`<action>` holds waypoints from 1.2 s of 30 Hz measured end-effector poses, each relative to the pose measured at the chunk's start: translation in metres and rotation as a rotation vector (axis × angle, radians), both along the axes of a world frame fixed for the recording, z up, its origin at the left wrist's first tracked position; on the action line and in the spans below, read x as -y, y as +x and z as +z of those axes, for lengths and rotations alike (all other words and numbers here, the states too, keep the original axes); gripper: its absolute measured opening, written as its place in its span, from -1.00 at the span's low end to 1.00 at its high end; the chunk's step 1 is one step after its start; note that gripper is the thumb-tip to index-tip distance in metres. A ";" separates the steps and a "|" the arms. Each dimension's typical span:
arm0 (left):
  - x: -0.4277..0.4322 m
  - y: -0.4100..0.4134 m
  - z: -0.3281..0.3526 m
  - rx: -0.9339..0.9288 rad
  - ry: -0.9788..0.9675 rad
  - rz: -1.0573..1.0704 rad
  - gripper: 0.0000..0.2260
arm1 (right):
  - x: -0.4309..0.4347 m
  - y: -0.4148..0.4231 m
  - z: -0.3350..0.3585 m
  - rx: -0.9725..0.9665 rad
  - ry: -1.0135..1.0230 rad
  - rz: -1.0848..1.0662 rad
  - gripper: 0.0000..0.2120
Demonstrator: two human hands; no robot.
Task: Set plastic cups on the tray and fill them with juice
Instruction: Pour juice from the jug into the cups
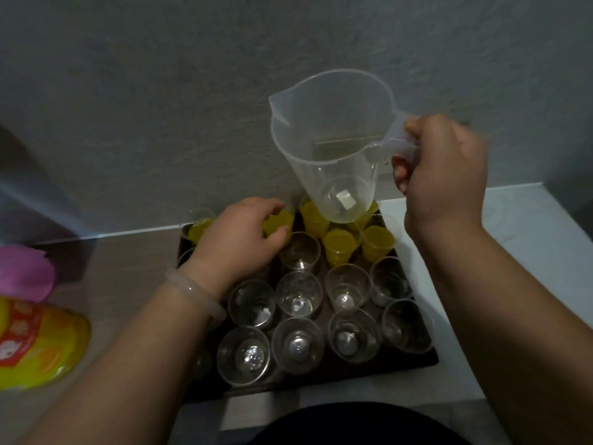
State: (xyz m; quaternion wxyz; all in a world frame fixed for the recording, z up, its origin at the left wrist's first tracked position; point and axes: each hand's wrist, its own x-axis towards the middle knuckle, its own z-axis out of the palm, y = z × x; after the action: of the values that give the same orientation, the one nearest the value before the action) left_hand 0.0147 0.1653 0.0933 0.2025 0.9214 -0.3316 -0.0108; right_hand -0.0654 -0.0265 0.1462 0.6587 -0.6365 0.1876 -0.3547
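Observation:
A dark tray (423, 358) on the counter holds several clear plastic cups. Those in the back rows, such as one filled cup (340, 247), hold yellow juice; the nearer ones, like an empty cup (298, 293), hold nothing. My right hand (442, 171) grips the handle of a clear plastic jug (333, 146), held in the air above the back of the tray and looking nearly empty. My left hand (240, 239) reaches over the tray, with its fingers curled round a filled cup (279, 223) in the back row.
A grey wall stands right behind the tray. A yellow and red packet (35, 345) and a pink object (22, 271) lie on the counter at the left. A white surface (519, 252) stretches to the right of the tray.

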 end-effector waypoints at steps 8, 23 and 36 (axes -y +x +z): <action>-0.048 -0.009 -0.002 0.016 -0.001 0.080 -0.57 | -0.051 0.001 -0.006 -0.030 -0.004 0.030 -0.69; -0.091 -0.035 -0.010 -0.041 -0.062 0.169 -0.67 | -0.093 0.004 -0.008 -0.004 0.049 0.176 -0.63; -0.199 -0.017 -0.002 -0.002 -0.058 0.071 -0.64 | -0.221 0.036 -0.018 -0.003 0.072 0.119 -0.67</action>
State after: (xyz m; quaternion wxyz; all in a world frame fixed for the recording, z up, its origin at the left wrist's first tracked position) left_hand -0.0024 0.3642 0.0911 0.2299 0.9262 -0.2987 0.0049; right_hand -0.0293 0.1943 0.1278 0.7009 -0.6230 0.1630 -0.3067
